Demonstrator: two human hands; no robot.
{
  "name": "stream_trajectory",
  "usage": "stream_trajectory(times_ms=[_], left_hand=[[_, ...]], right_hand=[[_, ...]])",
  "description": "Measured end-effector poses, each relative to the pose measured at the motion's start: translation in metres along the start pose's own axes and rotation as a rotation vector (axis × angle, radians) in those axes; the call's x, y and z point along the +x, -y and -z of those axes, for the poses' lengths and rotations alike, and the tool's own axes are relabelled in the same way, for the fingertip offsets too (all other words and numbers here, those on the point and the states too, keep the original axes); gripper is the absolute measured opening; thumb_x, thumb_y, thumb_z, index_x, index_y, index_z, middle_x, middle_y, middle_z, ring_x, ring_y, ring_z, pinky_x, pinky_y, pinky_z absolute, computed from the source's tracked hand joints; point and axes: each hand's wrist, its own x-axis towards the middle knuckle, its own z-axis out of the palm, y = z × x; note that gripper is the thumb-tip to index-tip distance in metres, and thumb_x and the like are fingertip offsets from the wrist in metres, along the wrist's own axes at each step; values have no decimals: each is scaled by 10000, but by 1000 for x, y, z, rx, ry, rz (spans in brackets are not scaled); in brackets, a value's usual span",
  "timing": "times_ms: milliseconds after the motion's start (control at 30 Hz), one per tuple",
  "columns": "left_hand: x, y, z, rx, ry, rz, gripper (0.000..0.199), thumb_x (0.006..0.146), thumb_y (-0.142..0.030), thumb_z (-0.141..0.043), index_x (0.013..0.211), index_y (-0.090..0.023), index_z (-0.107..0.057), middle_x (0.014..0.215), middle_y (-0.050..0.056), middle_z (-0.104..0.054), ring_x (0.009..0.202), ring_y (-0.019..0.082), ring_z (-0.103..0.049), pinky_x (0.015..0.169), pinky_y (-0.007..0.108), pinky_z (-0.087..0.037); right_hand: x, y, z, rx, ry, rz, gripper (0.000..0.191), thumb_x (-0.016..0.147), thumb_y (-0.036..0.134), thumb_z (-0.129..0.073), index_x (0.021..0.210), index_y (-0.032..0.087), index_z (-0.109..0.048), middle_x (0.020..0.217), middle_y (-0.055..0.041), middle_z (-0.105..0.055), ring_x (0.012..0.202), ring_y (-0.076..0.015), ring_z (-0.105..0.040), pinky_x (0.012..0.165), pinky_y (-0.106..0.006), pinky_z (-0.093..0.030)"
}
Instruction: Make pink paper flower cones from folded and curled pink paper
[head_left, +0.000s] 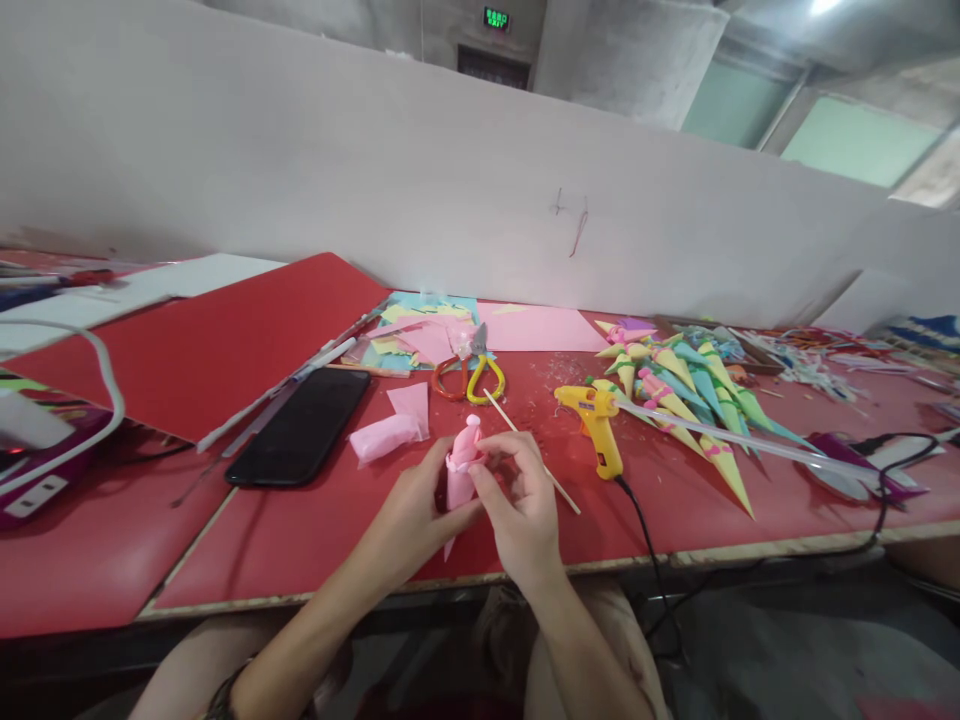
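Observation:
A pink paper cone (460,488) with a rounded pink topping (466,438), perhaps soft clay, points downward above the front of the table. My left hand (424,495) is wrapped round the cone's left side. My right hand (523,490) is closed, its thumb and forefinger pinching at the cone's upper rim; what lies between those fingertips is too small to make out. Just left of the hands rests a pink wrapped lump (385,437) beside a pink paper piece (411,403). A thin wooden stick (564,492) lies partly behind my right hand.
A yellow glue gun (600,425) with a black cord lies to the right, near a pile of coloured cones (690,380). Scissors (472,375) lie behind my hands. A black phone (300,428), red board (247,330) and purple power strip (45,480) occupy the left.

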Motion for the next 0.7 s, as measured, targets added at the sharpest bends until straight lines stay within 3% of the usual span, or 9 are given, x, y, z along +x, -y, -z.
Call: stream_trajectory(times_ms=[267,567,700], left_hand=[[0,-3,2,-35,1,-2,307,745,-386,-540,959,-168,-507,738,4,-623,719,203,-598,617,280,-467],[3,4,3,-4,-37,-60,371,755,-359,-540,1064,-156,-507,855,36,-655,767,205,-606,691,321,-494],[7,13,4,145,-51,-63,447,767,-296,-522,1178,-138,-448,973,87,-645,854,235,-617,735,360,-502]], right_hand=[[1,0,-2,57,14,-8,130,772,186,-547,900,199,-571,875,-20,-507,768,-129,-527,697,-259,-465],[1,-3,-4,81,24,-48,144,754,196,-563,897,198,-547,863,-14,-502,768,-131,-512,699,-266,-456],[2,-2,-3,71,-61,-39,138,781,201,-509,916,196,-533,902,-25,-513,810,-138,-510,727,-274,-452]])
